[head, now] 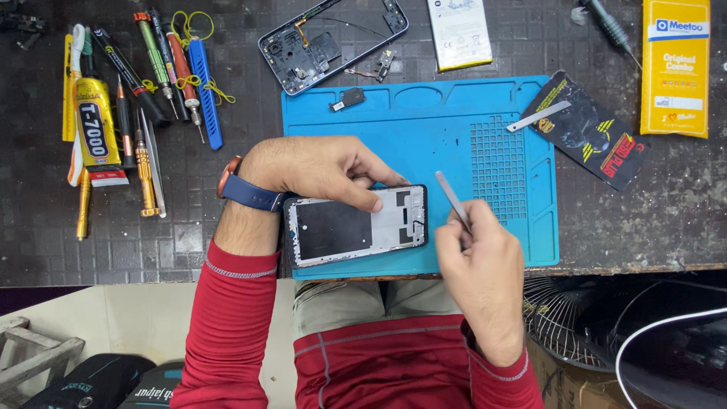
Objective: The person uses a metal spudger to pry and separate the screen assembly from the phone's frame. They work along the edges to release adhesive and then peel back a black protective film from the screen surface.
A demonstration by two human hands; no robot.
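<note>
Two hands in view, both the person's own, red sleeves. Left hand (322,168), centre of frame, blue-strapped watch (241,188) on the wrist, presses down on the top edge of one phone frame (356,225), fingers curled over it, grasping it against the mat. The phone frame lies at lower centre on the near edge of one blue work mat (424,136), slightly tilted, inner side up: black patch on the left part, white metal on the right.

Right hand (478,261), lower centre-right, pinches one pair of metal tweezers (452,198); tips point up-left and hover just beside the frame's right end, not clearly touching it.

Upper centre, off the mat: one opened phone body (333,42), back off, insides showing. Two small loose parts near it: one black piece (348,98) on the mat's top edge, one small board with flex (382,67) just below the phone body. One white flat battery-like pack (459,32) to the right of it.

Upper right: one yellow retail box (675,67), one black printed pouch (587,132) with one flat metal pry strip (538,116) lying across its left end and touching the mat. One green-handled tool (608,23) at the top edge.

Upper left: a row of tools (163,68), roughly ten screwdrivers and picks, exact count unclear where they overlap, plus one yellow glue tube (96,129) and one blue pry bar (206,91).

Lower right: one wire fan guard (560,318), partly hidden under the table (666,220).
</note>
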